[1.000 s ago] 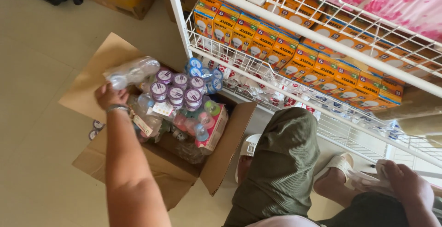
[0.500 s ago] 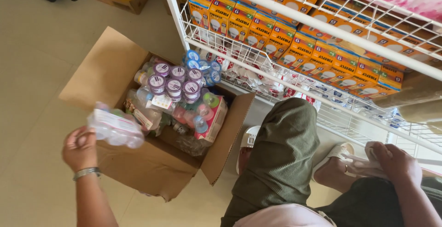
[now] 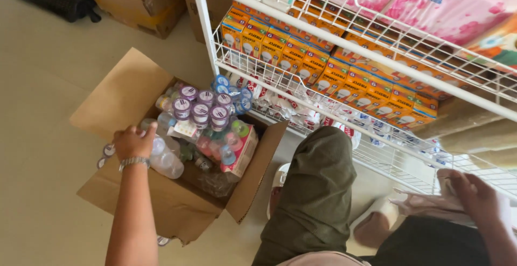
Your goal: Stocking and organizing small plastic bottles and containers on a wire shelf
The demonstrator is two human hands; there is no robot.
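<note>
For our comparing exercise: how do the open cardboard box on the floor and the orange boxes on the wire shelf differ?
The cardboard box is large, plain brown and open, flaps spread, holding bottles. The orange boxes are small, printed, closed and lined up in rows. One stands on the floor, the others on a wire shelf. Both are rectangular packaging.

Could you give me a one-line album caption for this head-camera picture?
Left hand grips a clear plastic pack of bottles over an open cardboard box, beside a white wire shelf of orange cartons.

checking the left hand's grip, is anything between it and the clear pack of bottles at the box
Nothing visible is. The left hand is already closed on the clear plastic pack of bottles, holding it over the near left edge of the open cardboard box. The purple-capped bottles sit farther back in the box, clear of the hand.
</note>
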